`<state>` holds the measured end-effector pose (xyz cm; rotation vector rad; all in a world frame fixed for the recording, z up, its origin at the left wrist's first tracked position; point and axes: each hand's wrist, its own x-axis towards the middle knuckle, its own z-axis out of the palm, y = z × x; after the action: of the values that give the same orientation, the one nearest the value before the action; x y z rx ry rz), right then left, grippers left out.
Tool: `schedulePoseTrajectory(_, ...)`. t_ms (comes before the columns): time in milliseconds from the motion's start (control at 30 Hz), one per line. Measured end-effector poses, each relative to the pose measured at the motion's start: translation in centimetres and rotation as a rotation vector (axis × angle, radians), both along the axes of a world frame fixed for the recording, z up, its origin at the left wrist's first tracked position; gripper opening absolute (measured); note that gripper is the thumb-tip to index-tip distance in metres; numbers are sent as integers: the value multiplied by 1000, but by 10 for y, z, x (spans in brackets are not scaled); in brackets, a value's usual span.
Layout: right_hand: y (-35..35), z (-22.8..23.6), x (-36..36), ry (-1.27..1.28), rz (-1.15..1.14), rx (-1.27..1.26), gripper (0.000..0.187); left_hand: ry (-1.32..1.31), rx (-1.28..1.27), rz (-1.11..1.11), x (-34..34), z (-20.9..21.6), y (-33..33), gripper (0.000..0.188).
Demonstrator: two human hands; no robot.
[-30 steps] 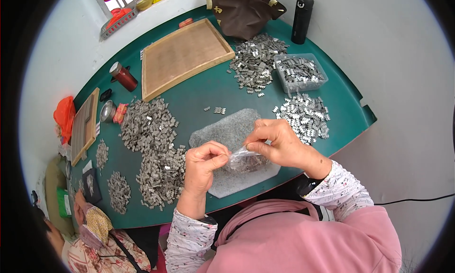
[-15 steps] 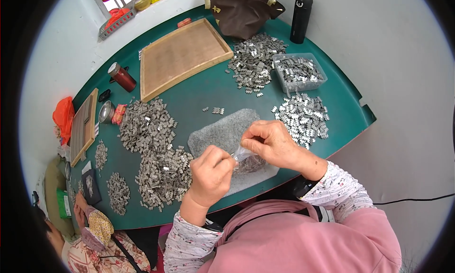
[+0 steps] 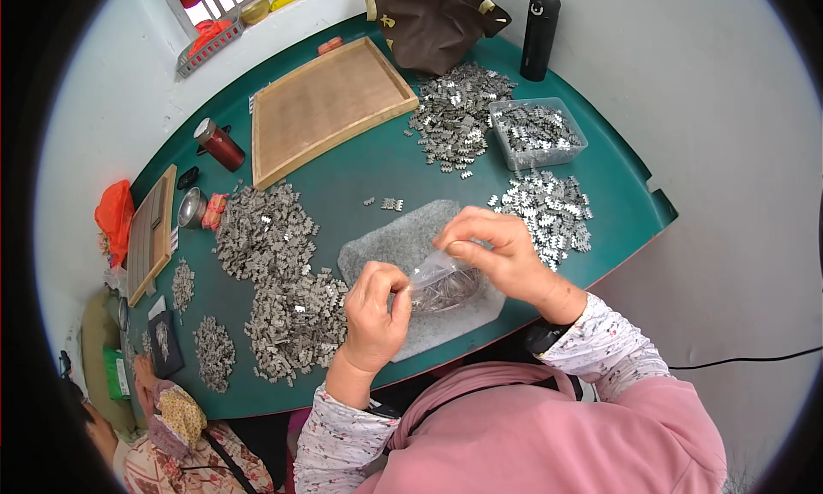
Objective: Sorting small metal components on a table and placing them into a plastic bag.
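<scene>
A clear plastic bag (image 3: 444, 290) hangs between my two hands, above a grey felt mat (image 3: 390, 241). In its lower part lie many thin, shiny metal pieces, like pins. My left hand (image 3: 374, 310) pinches the left corner of the bag's top edge between thumb and fingers. The opposite corner is pinched by my right hand (image 3: 497, 247), a little higher and farther from me. Stretched between them, the upper edge of the bag is spread wide. Whether its mouth is parted, I cannot tell.
Heaps of small grey metal links (image 3: 296, 318) lie left of the mat; shinier links (image 3: 553, 211) lie right. Behind stand a clear plastic tub (image 3: 540, 157) of links, a wooden tray (image 3: 330, 108), a black flask (image 3: 540, 35) and a red flask (image 3: 220, 145). A co-worker's hand (image 3: 144, 374) is at far left.
My hands have drawn slightly apart, the right one rising a little. The bag's top, bunched between my fingers before, is now stretched wider, and more of its contents shows.
</scene>
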<state>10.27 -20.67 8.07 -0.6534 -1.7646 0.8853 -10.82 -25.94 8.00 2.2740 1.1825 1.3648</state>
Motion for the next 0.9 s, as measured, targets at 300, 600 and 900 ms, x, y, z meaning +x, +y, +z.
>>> schedulePoseTrajectory(300, -10, -24, 1, 489, 184, -565, 14, -61, -83, -13, -7, -7, 2, 17)
schedulePoseTrajectory(600, -1, 1, 0, 102, 210, -200, 10, -150, -291, -144, 9, 10, 14, 20)
schedulePoseTrajectory(900, -27, 11, 11, -218, -52, 161, 39, -309, -479, -200, 11, 5, 21, 10)
